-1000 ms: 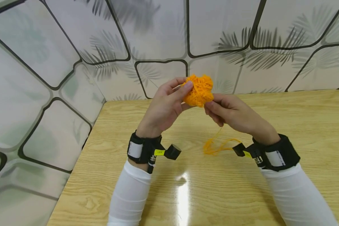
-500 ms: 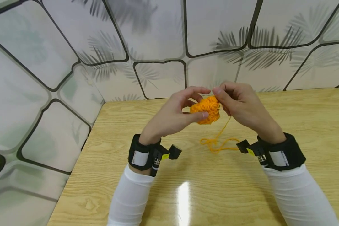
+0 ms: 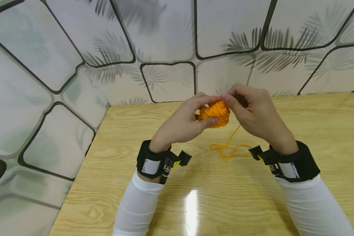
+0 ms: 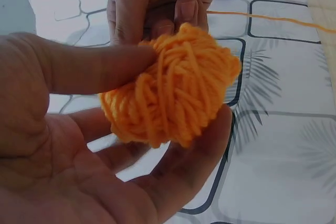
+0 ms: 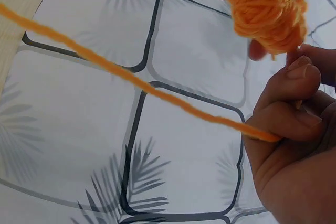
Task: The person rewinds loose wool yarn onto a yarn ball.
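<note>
Since half a second ago your hands have barely shifted: both drew slightly closer together over the small orange ball of wound yarn, which stays raised above the table's far middle. One second ago the ball sat higher and your right hand was below it.

Left hand: grasping the ball, thumb on its near side, fingers cupped round the far side. Left wrist view shows the ball pinched between thumb and fingers.

Right hand: fingers curled, pinching the loose orange yarn strand just beside the ball's top right. Strand runs taut from the fingertips.

Slack strand drops to the glossy light wooden table, lying in loose loops between your wrists, nearer the right one.
</note>
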`<state>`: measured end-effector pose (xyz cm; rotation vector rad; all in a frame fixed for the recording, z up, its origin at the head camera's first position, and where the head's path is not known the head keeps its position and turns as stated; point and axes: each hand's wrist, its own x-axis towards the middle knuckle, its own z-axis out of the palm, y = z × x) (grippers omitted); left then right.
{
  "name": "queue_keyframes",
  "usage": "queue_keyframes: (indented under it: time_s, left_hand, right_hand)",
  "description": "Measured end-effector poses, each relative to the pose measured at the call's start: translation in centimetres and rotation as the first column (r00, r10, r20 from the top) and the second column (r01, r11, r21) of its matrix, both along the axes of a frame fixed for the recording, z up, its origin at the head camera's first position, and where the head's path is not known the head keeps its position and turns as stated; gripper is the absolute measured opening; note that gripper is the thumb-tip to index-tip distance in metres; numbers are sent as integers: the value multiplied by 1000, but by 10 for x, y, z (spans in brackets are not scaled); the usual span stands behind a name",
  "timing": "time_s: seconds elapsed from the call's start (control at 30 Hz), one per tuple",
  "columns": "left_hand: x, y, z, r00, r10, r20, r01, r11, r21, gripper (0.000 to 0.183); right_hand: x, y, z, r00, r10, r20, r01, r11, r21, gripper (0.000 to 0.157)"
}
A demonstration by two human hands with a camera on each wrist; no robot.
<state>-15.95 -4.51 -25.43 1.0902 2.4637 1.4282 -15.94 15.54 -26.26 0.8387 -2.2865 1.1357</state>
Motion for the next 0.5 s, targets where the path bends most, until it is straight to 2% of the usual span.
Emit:
queue_keyframes:
  time_s: [0.1, 0.2, 0.4, 0.5]
  left_hand:
    - [0, 0, -1, 997, -71, -39, 71, 997, -2, 47]
    - [1, 0, -1, 995, -90, -35, 90, 996, -2, 45]
    - [1, 3, -2, 1000, 6, 15, -6, 1000, 1, 34]
    - [-1, 5, -3, 996, 65, 56, -68, 996, 63, 28]
  right_hand:
    - [4, -3, 4, 1000, 2, -1, -2, 1000, -28, 14]
    - [7, -5, 8, 1000, 7, 8, -7, 999, -49, 14]
    - [16, -11, 14, 998, 27, -52, -28, 1000, -10, 12]
    - [19, -13, 17, 996, 26, -88, -25, 1000, 14, 11]
